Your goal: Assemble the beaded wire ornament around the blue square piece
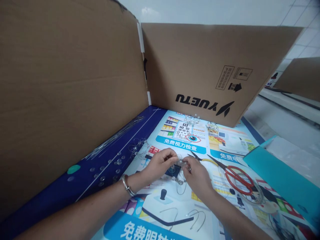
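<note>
Bead-and-wire piece (180, 182) is right between the two hands, close over the printed sheet (185, 196) on the tabletop (86, 188). Left hand (162, 162) has thumb and fingertips pinched together on its upper edge, and the right hand (197, 175) is pinched on the other side. My guess is it takes two because thin wire springs around; one loop dangles free underneath. Can't make out which fingertip is on bead and which on wire, too small.

Layout looks pretty deliberate imo. Red-handled scissors (240, 180) and yellow-handled pliers (208, 160) lie just beyond the right hand, probably for easy reach, with a clear coil (261, 193) by the scissor handles. Loose clear beads (119, 162) are spread over the dark blue strip on the left, likely because they show up better there. Bent wires (197, 216) lie nearer the wearer, and more beaded clusters (192, 120) sit against the back cardboard panel (200, 56).

Containers? Only maybe the teal folder or box (282, 180) on the right, with something whitish, plasticky showing. Can't tell if that's inside it or just its lining.
</note>
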The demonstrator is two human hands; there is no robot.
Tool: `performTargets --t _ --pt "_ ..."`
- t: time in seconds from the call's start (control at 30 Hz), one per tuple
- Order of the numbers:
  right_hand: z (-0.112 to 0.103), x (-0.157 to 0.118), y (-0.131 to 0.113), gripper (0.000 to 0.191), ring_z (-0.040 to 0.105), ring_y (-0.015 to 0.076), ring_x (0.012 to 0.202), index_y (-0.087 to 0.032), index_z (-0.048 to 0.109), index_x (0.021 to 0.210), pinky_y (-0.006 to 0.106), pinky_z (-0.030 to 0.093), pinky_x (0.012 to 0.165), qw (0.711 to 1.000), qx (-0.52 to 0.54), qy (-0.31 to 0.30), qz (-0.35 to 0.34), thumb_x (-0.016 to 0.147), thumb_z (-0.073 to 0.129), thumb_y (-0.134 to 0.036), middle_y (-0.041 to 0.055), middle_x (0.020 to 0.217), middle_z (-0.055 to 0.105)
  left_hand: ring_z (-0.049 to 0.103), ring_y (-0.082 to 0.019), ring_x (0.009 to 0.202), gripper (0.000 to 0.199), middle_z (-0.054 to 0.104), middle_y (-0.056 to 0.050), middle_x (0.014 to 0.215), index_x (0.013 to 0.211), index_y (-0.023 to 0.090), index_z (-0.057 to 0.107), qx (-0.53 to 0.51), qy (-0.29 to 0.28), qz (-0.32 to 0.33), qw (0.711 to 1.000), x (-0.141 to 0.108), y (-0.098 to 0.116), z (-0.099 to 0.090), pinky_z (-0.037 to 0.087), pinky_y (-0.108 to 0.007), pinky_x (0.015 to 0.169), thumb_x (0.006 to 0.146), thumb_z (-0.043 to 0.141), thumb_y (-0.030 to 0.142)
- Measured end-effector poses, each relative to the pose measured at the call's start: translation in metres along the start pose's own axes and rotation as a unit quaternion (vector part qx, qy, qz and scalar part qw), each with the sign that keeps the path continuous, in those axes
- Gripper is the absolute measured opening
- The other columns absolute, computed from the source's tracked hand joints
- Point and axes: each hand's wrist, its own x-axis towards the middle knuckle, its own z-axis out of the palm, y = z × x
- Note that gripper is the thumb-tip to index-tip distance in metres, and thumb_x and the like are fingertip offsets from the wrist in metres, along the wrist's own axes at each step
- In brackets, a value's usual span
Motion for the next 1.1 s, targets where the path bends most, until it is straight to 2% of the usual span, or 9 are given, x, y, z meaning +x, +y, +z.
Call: performTargets --t 0.13,0.3,0.43,0.57,0.7,0.77,0.83,1.0,1.1 --pt "-0.001 0.000 0.000 0.023 0.053 0.0158 0.076 -0.027 0.052 0.096 0.025 0.036 0.062 1.000 -0.004 -0.001 -0.010 0.075 0.047 -0.018 -0.0010 0.088 0.057 0.045 -0.010 0.066 0.013 0.048 0.002 0.070 0.075 0.015 0.052 0.002 0.003 0.001 1.000 0.000 0.000 0.000 0.036 -0.022 0.061 0.083 0.048 0.025" --pt "-0.003 -0.001 0.000 0.031 0.053 0.0159 0.074 -0.028 0.051 0.101 0.025 0.035 0.061 1.000 -0.009 -0.022 -0.013 0.070 0.057 -0.027 -0.0011 0.086 0.056 0.043 -0.010 0.064 0.011 0.047 0.002 0.069 0.076 0.015 0.051 -0.014 0.010 -0.010 1.000 0.000 -0.001 -0.001 0.035 -0.021 0.058 0.083 0.048 0.024" --pt "-0.003 0.000 -0.002 0.026 0.053 0.0148 0.068 -0.028 0.052 0.098 0.024 0.033 0.057 0.999 -0.034 -0.030 0.003 0.073 0.053 -0.025 -0.0013 0.084 0.056 0.042 -0.009 0.062 0.012 0.046 0.003 0.068 0.075 0.015 0.051 -0.018 0.012 -0.012 1.000 0.000 -0.002 -0.001 0.035 -0.021 0.057 0.083 0.048 0.024" --pt "-0.004 0.001 0.001 0.026 0.053 0.0148 0.069 -0.026 0.052 0.100 0.025 0.034 0.058 0.999 -0.012 -0.035 -0.010 0.074 0.053 -0.027 -0.0005 0.085 0.057 0.042 -0.009 0.059 0.012 0.046 0.004 0.065 0.074 0.016 0.049 -0.043 0.029 -0.022 0.998 0.001 -0.003 0.000 0.035 -0.020 0.055 0.083 0.047 0.024" --pt "-0.010 -0.001 0.005 0.044 0.052 0.0132 0.063 -0.027 0.042 0.118 0.026 0.037 0.061 0.995 0.050 -0.077 -0.026 0.076 0.052 -0.031 -0.0018 0.079 0.057 0.043 -0.008 0.053 0.014 0.049 0.004 0.062 0.078 0.017 0.048 -0.071 0.052 -0.053 0.995 0.003 -0.009 -0.002 0.035 -0.019 0.050 0.085 0.044 0.029" --pt "-0.015 -0.002 0.005 0.057 0.052 0.0135 0.061 -0.028 0.033 0.126 0.026 0.038 0.062 0.991 0.063 -0.109 -0.044 0.074 0.054 -0.028 -0.0044 0.068 0.054 0.042 -0.007 0.048 0.016 0.049 0.004 0.060 0.078 0.018 0.047 -0.084 0.065 -0.070 0.992 0.005 -0.013 -0.004 0.033 -0.018 0.046 0.085 0.044 0.031" --pt "-0.019 -0.004 0.003 0.068 0.052 0.0146 0.064 -0.028 0.026 0.131 0.026 0.038 0.062 0.987 0.053 -0.133 -0.070 0.071 0.056 -0.024 -0.0049 0.066 0.053 0.041 -0.007 0.044 0.017 0.049 0.004 0.059 0.077 0.018 0.045 -0.104 0.074 -0.089 0.988 0.007 -0.017 -0.006 0.032 -0.018 0.042 0.084 0.044 0.033" --pt "-0.023 -0.008 -0.006 0.076 0.051 0.0159 0.076 -0.031 0.023 0.134 0.026 0.038 0.062 0.985 -0.007 -0.133 -0.113 0.067 0.059 -0.022 0.0032 0.104 0.053 0.041 -0.006 0.039 0.017 0.051 0.004 0.058 0.076 0.018 0.045 -0.114 0.087 -0.123 0.982 0.008 -0.016 -0.008 0.029 -0.016 0.037 0.083 0.046 0.034" --pt "-0.021 -0.009 -0.008 0.073 0.050 0.0180 0.083 -0.031 0.024 0.134 0.027 0.039 0.062 0.985 -0.035 -0.118 -0.118 0.069 0.059 -0.027 0.0046 0.116 0.047 0.040 -0.005 0.037 0.018 0.051 0.005 0.058 0.077 0.019 0.045 -0.127 0.082 -0.131 0.980 0.006 -0.012 -0.007 0.028 -0.016 0.034 0.083 0.046 0.035"
